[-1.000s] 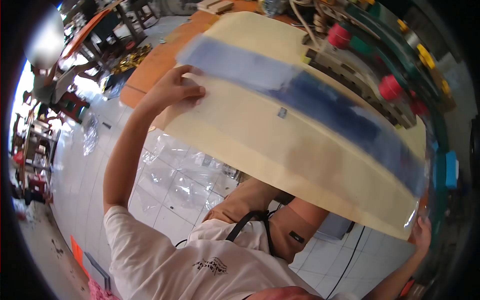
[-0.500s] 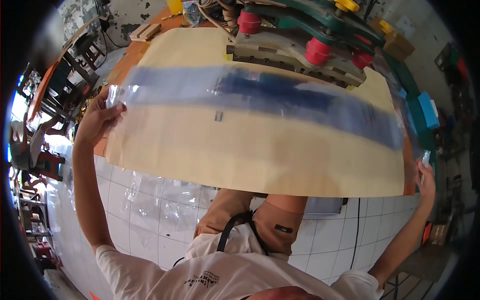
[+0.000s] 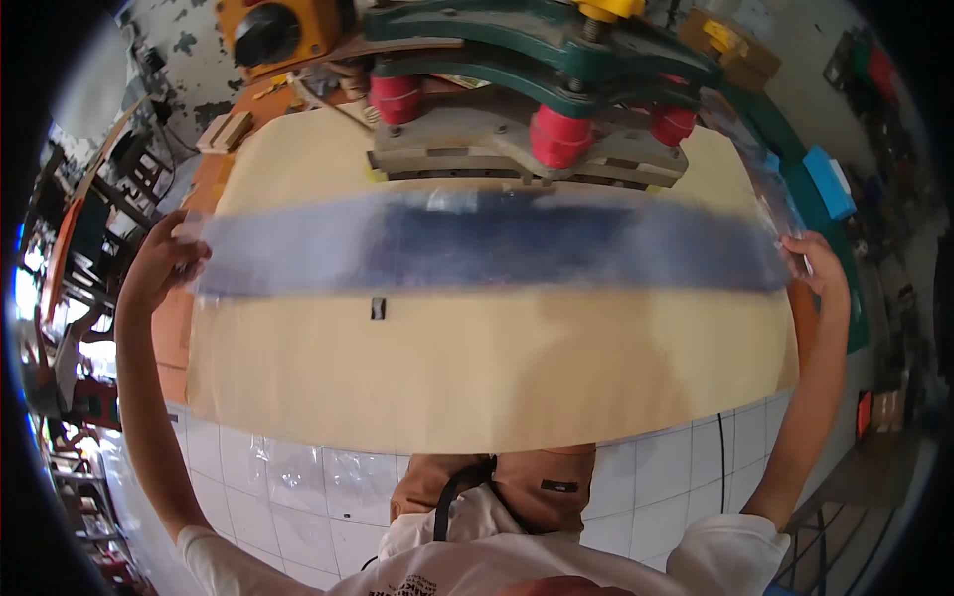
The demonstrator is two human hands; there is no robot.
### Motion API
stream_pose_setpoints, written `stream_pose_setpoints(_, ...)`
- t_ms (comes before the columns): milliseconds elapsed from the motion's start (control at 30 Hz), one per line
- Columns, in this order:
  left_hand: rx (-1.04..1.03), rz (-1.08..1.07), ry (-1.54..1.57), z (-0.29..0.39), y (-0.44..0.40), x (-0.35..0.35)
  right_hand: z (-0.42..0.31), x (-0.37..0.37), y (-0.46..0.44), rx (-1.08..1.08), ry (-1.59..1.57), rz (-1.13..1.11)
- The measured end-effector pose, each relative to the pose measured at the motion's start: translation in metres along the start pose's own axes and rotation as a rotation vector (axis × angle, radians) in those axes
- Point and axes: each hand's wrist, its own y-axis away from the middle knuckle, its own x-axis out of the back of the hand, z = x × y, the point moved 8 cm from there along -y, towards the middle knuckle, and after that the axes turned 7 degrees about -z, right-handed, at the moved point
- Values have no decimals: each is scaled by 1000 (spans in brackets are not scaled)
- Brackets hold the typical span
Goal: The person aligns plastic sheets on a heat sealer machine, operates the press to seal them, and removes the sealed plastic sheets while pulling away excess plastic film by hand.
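A long clear plastic sheet (image 3: pixel 507 243) with a dark blue band, blurred by motion, stretches across the view between my hands. My left hand (image 3: pixel 161 263) pinches its left end, and my right hand (image 3: pixel 819 262) grips the right end. Beneath it lies a wide tan board or paper sheet (image 3: pixel 477 387) on the orange table (image 3: pixel 175 348). A small dark rectangle (image 3: pixel 378 309) shows on the tan surface, just below the plastic's near edge. Past the far edge stands a green press-like machine (image 3: pixel 477 74) with red cylindrical parts (image 3: pixel 561 137) and a metal bar.
An orange device (image 3: pixel 278 35) with a round dark opening and small wood blocks (image 3: pixel 225 132) are at the back left. A blue box (image 3: pixel 828 183) stands at the right. Clear plastic film (image 3: pixel 298 472) lies on the tiled floor, and a black cable (image 3: pixel 722 467) runs along it.
The plastic sheet has become nearly level across the view as my right hand rose. My left hand is slightly lower and farther left. The camera view has shifted, showing more of the machine.
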Motion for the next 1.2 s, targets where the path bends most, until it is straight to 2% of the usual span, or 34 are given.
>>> stream_pose_setpoints(133,-40,-66,-54,3,-8,-9,-10,2,4,-34,167,104)
stream_pose_setpoints(300,-100,-70,-28,3,-27,-2,-32,0,10,-2,210,241)
stream_pose_setpoints(533,-103,18,0,-9,-58,12,-37,-3,-23,86,308,232)
stream_pose_setpoints(633,-41,55,-133,-5,-45,-3,-25,-7,-34,82,357,219)
stream_pose_setpoints(700,-104,116,-708,12,-34,-13,-45,-12,-15,266,778,536)
stream_pose_setpoints(733,-307,355,-1120,22,-29,-11,-66,-34,13,216,978,686)
stream_pose_setpoints(767,-312,350,-1120,22,-31,-22,-66,-44,8,209,979,689)
stream_pose_setpoints(833,-801,409,-1017,57,-5,-69,-91,-90,16,825,995,636)
stream_pose_setpoints(867,-758,287,-982,57,-8,-87,-92,-112,16,874,934,524)
stream_pose_setpoints(900,-617,231,-1070,65,-5,-107,-98,-133,20,923,871,414)
stream_pose_setpoints(933,-585,167,-1012,65,-6,-118,-96,-138,13,923,869,421)
stream_pose_setpoints(1000,-573,77,-963,52,-18,-129,-81,-153,-14,953,748,208)
stream_pose_setpoints(1100,-628,63,-950,39,-25,-130,-75,-157,-7,846,717,121)
stream_pose_setpoints(1200,-694,2,-787,40,-20,-132,-68,-154,4,822,725,150)
